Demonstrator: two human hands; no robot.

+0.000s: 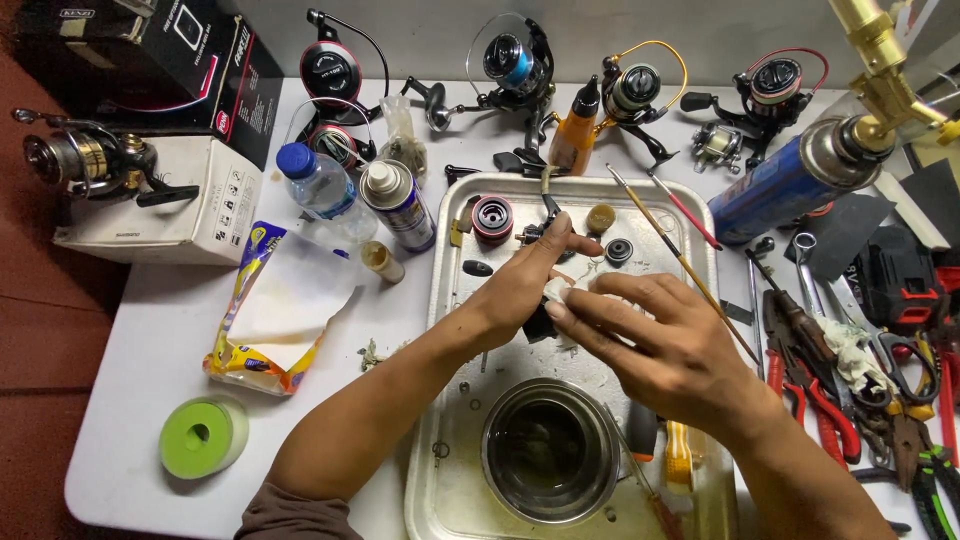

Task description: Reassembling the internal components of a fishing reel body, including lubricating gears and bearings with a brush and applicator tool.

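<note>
In the centre of the frame the left hand (520,285) closes around a small dark reel part (540,322), most of which is hidden under the fingers, and the right hand (665,345) pinches a small white cloth (566,291) with thumb and fingers and presses it against this part. Both hands are above a metal tray (440,400). On the tray, in the lower part of the frame, stands a round metal bowl (550,450) with dark liquid. Above the hands on the tray lie a red and black spool (492,218) and two thin brushes (680,262). To the left of the tray stand a spray can (398,205) and a water bottle (318,185). On the right of the frame lie pliers (815,395) and a blue gas can (785,185). Several fishing reels (520,65) stand along the top edge.
</note>
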